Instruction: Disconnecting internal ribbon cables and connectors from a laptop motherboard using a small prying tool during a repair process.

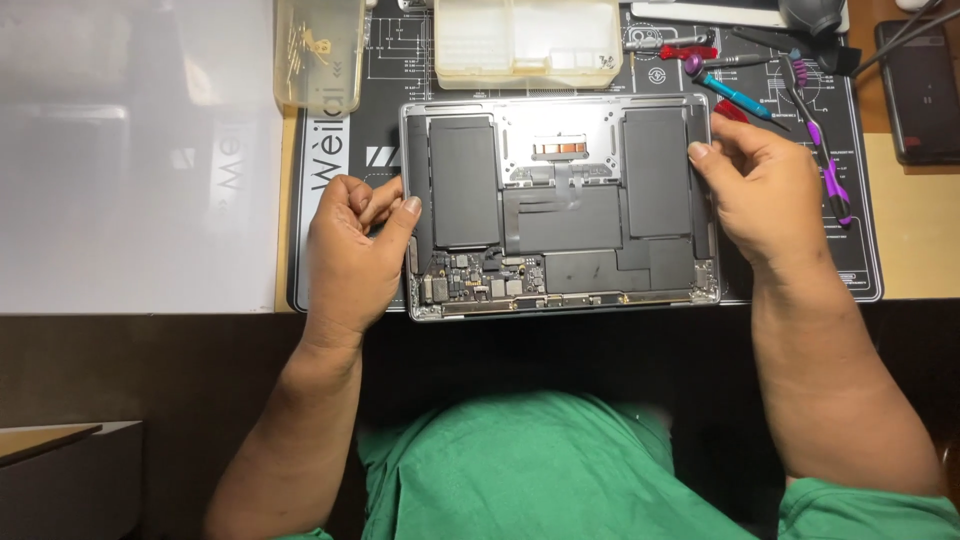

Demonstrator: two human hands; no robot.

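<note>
Gripping the opened laptop (560, 205) by its short edges, the left hand (350, 250) and right hand (765, 195) bracket it, fingers (405, 215) curled on the rims; its long axis runs crosswise on the dark mat (330, 190) on the bench (915, 250), both hands equally near.

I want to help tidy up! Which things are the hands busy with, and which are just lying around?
In use:
opened laptop, with the left hand and right hand gripping its sides
black work mat under it

Lying about:
clear parts boxes
small yellowish box
screwdrivers
purple tool
white sheet
</note>
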